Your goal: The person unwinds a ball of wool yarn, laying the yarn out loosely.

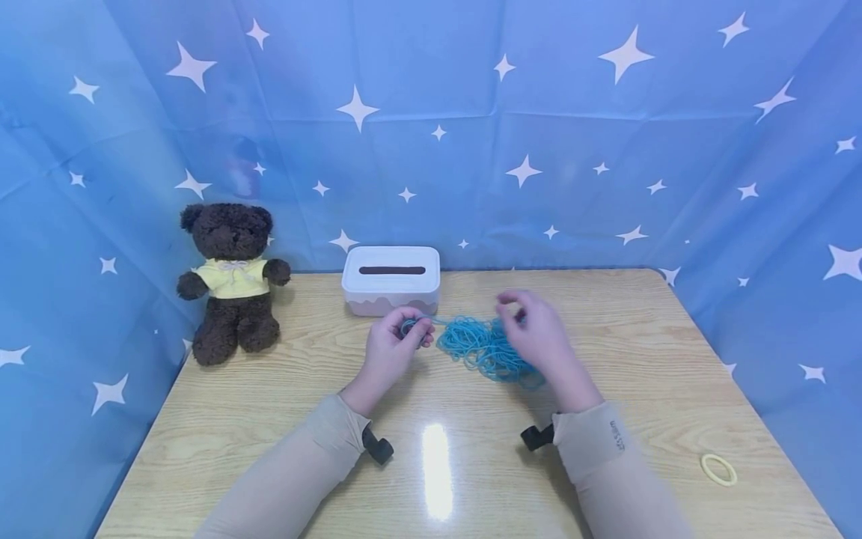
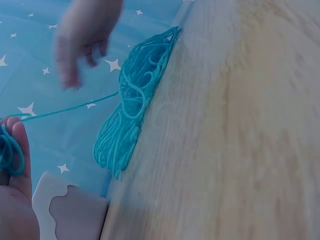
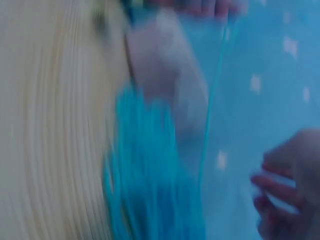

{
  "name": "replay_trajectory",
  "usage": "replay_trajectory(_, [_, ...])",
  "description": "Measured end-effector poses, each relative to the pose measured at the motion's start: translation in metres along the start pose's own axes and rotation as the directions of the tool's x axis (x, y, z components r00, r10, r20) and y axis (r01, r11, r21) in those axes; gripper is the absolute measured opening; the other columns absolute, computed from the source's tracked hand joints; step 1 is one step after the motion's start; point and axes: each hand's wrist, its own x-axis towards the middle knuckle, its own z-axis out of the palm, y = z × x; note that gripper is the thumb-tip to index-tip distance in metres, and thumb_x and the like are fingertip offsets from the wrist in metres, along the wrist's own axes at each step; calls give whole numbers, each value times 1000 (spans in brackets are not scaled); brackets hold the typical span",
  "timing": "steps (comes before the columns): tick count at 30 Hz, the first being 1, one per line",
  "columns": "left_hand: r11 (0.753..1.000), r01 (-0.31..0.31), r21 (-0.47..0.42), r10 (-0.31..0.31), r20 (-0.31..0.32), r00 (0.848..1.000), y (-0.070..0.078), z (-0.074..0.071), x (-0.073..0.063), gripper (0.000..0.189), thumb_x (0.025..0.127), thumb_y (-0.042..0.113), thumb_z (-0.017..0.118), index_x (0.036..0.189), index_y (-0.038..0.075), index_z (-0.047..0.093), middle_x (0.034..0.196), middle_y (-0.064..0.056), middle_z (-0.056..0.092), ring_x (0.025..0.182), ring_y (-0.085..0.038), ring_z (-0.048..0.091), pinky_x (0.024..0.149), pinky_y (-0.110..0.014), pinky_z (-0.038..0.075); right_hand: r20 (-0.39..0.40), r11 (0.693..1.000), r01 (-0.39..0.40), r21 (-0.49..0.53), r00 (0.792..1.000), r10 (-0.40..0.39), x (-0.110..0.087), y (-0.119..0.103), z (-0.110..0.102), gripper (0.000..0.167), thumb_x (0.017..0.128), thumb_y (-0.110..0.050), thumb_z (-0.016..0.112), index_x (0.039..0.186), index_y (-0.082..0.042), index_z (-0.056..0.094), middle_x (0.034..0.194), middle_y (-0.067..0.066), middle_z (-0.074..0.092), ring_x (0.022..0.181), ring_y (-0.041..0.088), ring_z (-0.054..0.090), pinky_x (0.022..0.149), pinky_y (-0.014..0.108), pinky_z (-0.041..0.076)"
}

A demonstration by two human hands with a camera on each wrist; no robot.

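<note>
A loose heap of teal yarn (image 1: pixel 488 350) lies on the table in front of the person. The left hand (image 1: pixel 390 348) pinches a small wound bundle of the same yarn (image 2: pixel 10 152) between thumb and fingers. From that bundle a single taut strand runs across to the heap, plain in the left wrist view. Just above the heap's right side hovers the right hand (image 1: pixel 542 337), its fingers loosely bent, with no yarn visible between them. In the right wrist view this hand (image 3: pixel 287 190) is apart from the strand, and the picture is blurred.
Behind the left hand stands a white tissue box (image 1: pixel 392 281) with a dark slot. A dark brown teddy bear (image 1: pixel 232 281) in a yellow top sits at the table's back left. A pale yellow ring (image 1: pixel 705 467) lies at the right. Blue star-printed cloth (image 1: pixel 431 165) hangs behind the table.
</note>
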Motion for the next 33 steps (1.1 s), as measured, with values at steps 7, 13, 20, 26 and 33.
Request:
replay_trajectory(7, [999,-52,-11,53,44,998,-5,-2,-1,9,104,-3,69,106,-11,68,97,-35,76,76,-4,75,73,-27,68,189,975,174,140,962,-199,-10,-42,36,39,114,-26,62,149,-11,67,112,9,81,68,9,59,59,27,49])
replay_trajectory(13, [998,-57,32,57,23,998,-6,-2,0,13,109,3,65,109,-9,70,96,-31,78,74,-3,75,71,-27,68,51,981,170,98,983,-175,-10,-35,41,23,112,-22,65,123,-9,81,97,4,84,66,7,60,59,27,48])
replay_trajectory(20, [990,-71,118,78,-54,996,-3,-3,1,22,114,12,58,113,-6,70,87,-27,75,68,-1,70,65,-23,64,-61,994,53,92,997,-48,-4,-23,17,26,114,-22,60,126,-8,79,102,7,85,75,16,71,60,27,51])
replay_trajectory(26, [991,-75,109,83,-72,994,-5,-3,1,18,111,9,63,110,-7,70,85,-27,72,66,-3,67,61,-22,62,-122,998,-43,55,991,49,0,-3,0,30,116,-25,57,132,-9,77,107,10,84,69,16,62,53,28,44])
replay_trajectory(33, [995,-71,68,76,-69,995,-6,-2,0,13,107,4,68,108,-9,71,90,-32,74,67,-2,69,63,-23,64,-196,988,-142,66,969,152,6,25,-12,35,117,-31,54,133,-8,75,111,11,84,78,24,66,53,28,46])
